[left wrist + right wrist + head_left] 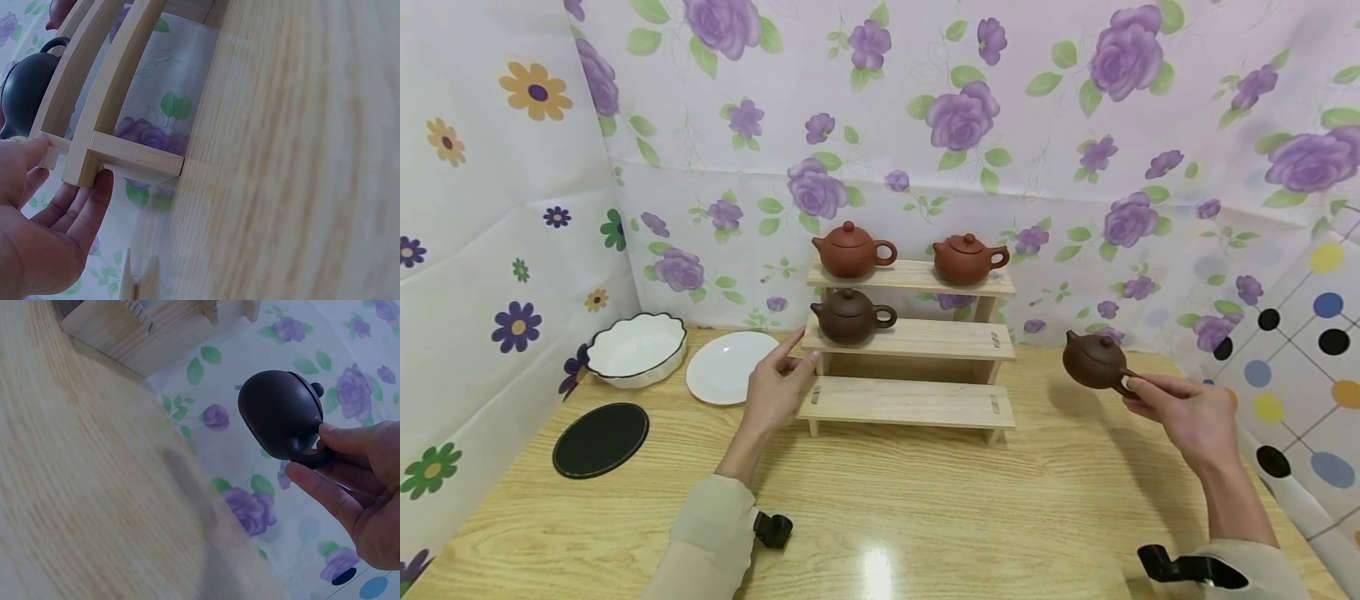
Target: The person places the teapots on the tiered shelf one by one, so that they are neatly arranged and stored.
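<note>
My right hand (1187, 417) holds a dark brown teapot (1093, 360) by its handle, up in the air to the right of a three-tier wooden shelf (910, 400). In the right wrist view, the thumb and fingers (325, 487) pinch that handle, and the teapot's lid knob shows. My left hand (775, 387) grips the left end of the shelf around the middle tier, its fingers (90, 209) at the plank ends. Another dark brown teapot (848, 318) sits at the left of the middle tier. Two reddish-brown teapots, one left (847, 252) and one right (966, 260), stand on top.
To the left, a white scalloped bowl (636, 375) with a dark rim and a white plate (703, 379) rest on the wooden table (887, 500). A round black mat (601, 440) lies in front of them. Flower-patterned sheeting (880, 142) hangs behind.
</note>
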Available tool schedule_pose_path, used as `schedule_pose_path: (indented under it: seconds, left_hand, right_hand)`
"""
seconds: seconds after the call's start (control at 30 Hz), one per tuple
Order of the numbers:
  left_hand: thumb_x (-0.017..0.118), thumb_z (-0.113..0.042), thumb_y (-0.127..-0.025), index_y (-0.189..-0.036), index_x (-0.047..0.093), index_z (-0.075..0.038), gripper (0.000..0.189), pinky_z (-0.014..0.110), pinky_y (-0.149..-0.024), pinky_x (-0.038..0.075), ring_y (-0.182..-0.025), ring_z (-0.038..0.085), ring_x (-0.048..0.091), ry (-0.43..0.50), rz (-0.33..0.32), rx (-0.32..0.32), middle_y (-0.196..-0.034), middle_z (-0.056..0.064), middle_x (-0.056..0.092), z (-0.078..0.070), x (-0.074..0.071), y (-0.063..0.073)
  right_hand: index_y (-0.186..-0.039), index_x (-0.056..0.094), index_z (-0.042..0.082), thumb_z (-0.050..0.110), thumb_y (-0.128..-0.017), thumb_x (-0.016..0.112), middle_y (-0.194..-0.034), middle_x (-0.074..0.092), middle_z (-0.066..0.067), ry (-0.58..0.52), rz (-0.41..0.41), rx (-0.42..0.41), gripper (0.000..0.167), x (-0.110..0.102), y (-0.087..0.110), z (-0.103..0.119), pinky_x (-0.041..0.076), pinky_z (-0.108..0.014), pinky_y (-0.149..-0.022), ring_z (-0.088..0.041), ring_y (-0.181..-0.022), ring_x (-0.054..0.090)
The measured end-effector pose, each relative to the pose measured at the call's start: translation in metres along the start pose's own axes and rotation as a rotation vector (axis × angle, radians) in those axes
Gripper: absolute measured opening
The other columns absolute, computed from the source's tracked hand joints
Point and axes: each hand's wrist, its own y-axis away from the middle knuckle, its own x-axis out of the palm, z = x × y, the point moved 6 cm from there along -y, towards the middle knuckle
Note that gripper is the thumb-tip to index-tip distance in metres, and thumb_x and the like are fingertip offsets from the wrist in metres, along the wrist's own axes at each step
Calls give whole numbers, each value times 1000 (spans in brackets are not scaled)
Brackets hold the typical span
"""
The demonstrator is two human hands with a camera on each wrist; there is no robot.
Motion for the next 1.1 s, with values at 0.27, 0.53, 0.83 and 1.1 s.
schedule_pose_path:
  seconds: [0.27,0.53,0.83,1.1]
  left_hand:
    - [65,-36,-107,-159,50,-30,54,30,-76,48,-83,15,59,4,-3,11,-109,15,75,0,0,-1]
    - [65,-35,-107,-159,51,-29,54,30,-78,48,-84,15,60,1,-8,14,-109,15,75,0,0,-1]
    - [65,-35,-107,-158,51,-30,54,29,-75,48,-83,16,60,13,-10,16,-108,15,74,2,0,-2]
    - [66,-35,-106,-158,52,-31,53,29,-73,48,-84,17,61,20,-14,15,-109,15,75,1,0,-1]
  right_hand:
    - [-122,78,-2,22,-100,76,-94,81,12,57,42,10,32,4,-1,17,61,-22,-75,-8,-81,79]
    - [-128,73,-6,21,-102,73,-96,80,13,129,74,-39,37,9,-5,29,61,-22,-75,-8,-83,79]
    - [-135,67,-8,30,-103,70,-99,79,17,257,98,-81,50,19,-11,43,58,-14,-79,-6,-88,79]
    - [-137,64,-12,28,-104,70,-99,80,15,236,121,-106,52,32,-14,54,61,-21,-79,-8,-88,79]
